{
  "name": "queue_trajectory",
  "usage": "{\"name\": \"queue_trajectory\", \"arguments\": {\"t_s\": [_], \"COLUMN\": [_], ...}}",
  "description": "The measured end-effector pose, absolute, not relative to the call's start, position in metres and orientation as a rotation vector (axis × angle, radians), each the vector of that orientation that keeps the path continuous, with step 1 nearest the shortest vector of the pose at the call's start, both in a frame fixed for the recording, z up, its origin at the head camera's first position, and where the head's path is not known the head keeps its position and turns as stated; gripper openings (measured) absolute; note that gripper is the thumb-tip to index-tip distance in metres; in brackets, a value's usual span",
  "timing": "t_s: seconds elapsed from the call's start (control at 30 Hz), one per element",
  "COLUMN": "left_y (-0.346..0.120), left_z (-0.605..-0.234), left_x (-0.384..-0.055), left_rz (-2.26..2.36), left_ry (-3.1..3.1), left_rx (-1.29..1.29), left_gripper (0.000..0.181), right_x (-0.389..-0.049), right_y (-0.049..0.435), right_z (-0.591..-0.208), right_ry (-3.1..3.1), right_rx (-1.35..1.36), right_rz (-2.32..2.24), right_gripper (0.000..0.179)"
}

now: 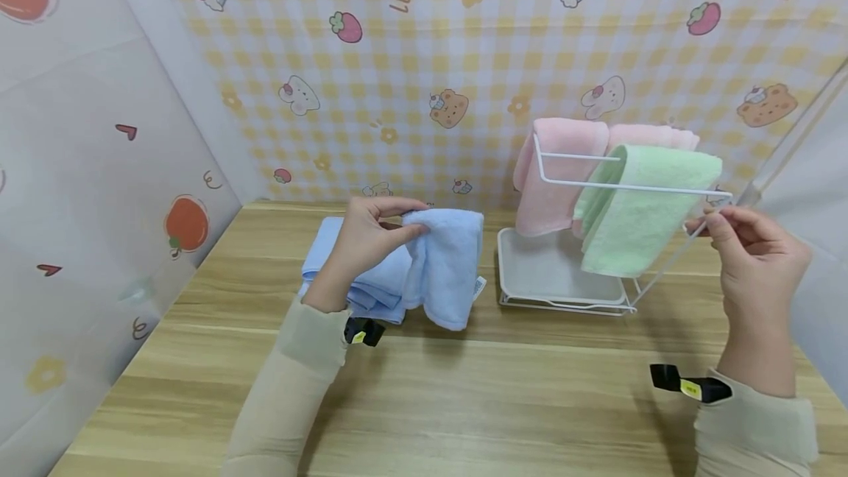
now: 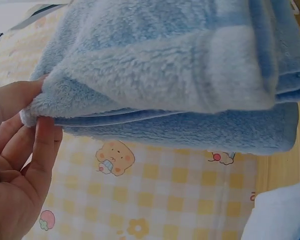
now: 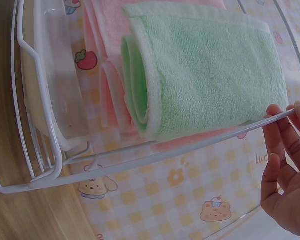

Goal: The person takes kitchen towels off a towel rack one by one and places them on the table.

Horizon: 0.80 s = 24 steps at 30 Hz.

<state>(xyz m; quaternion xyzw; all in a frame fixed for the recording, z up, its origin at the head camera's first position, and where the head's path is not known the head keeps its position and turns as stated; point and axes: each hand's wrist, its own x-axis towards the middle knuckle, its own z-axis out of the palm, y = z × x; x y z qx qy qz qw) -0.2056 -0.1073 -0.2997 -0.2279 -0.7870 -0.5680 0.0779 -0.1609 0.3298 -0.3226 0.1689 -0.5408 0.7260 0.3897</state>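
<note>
My left hand (image 1: 374, 235) pinches the upper corner of a folded blue towel (image 1: 447, 267), which hangs down over the table. In the left wrist view, thumb and fingers grip the edge of this blue towel (image 2: 155, 75). My right hand (image 1: 762, 256) holds the right side bar of a white wire rack (image 1: 682, 252) near its top corner; the right wrist view shows fingers round the rack's bar (image 3: 190, 150). Over the rack's rails hang a green towel (image 1: 662, 205) in front and pink towels (image 1: 563, 168) behind it.
More folded blue towels (image 1: 377, 278) lie on the table to the left, partly behind the left hand. A pale tray (image 1: 550, 271) sits in the rack's base. The wooden table (image 1: 464, 403) ends at a yellow checked cloth backdrop (image 1: 371, 94).
</note>
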Motion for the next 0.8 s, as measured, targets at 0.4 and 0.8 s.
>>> {"name": "queue_trajectory", "arguments": {"t_s": [0.4,0.8], "left_y": [-0.107,-0.105], "left_z": [-0.297,-0.317], "left_x": [-0.197,-0.24], "left_rz": [-1.619,-1.732], "left_ry": [-2.546,-2.703], "left_rx": [-0.631,-0.461], "left_gripper": [0.021,0.028], "right_x": [-0.161,-0.161], "right_y": [0.331,0.33], "right_z": [-0.322,-0.323], "right_ry": [-1.357,-1.392], "right_rx": [0.427,0.437], "right_rz": [1.85,1.856], "right_gripper": [0.016,0.017]}}
